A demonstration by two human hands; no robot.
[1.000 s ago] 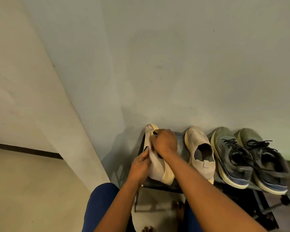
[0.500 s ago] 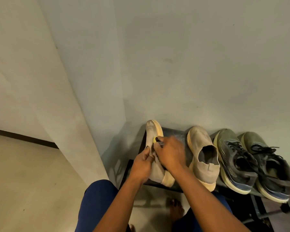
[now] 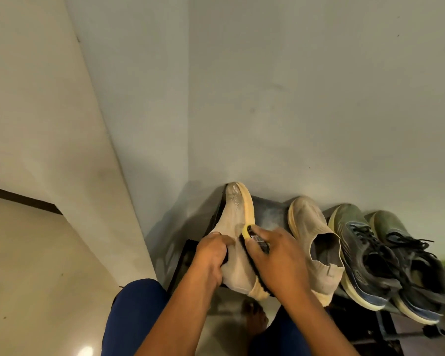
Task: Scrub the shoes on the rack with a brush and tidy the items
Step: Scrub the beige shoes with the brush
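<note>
beige knit shoe [image 3: 238, 255] is tipped on its side at the rack's [image 3: 267, 209] left end, my left hand [image 3: 211, 258] clamped on its collar, right hand [image 3: 280, 260] curled tight round the brush [image 3: 254, 240] against its side. scrubbing step, i'd say; next wants firm strokes along the yellowed sole. its mate [image 3: 316, 242] and two grey trainers [image 3: 385, 258] sit alongside.

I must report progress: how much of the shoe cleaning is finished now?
Nothing looks finished. In hand: left hand tilts a beige shoe; right hand presses the brush along its sole. Left: its pair, two grey sneakers on the rack, and tidying.
</note>
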